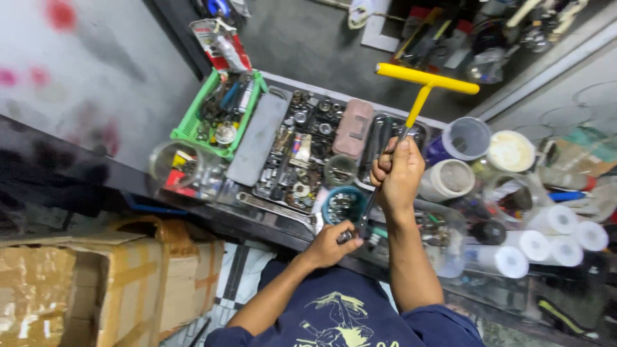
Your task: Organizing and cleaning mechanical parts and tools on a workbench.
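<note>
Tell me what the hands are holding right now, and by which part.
The right hand grips the metal shaft of a yellow T-handle wrench. The left hand pinches its lower tip.

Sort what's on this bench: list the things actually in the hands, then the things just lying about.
In hand:
T-handle wrench with yellow grip, shaft gripped by the right hand
Small metal socket end, pinched by the left hand

Lying about:
Green basket of parts
Grey tray
Pink case
Blue bowl of nuts
White rolls
Cardboard box
</note>
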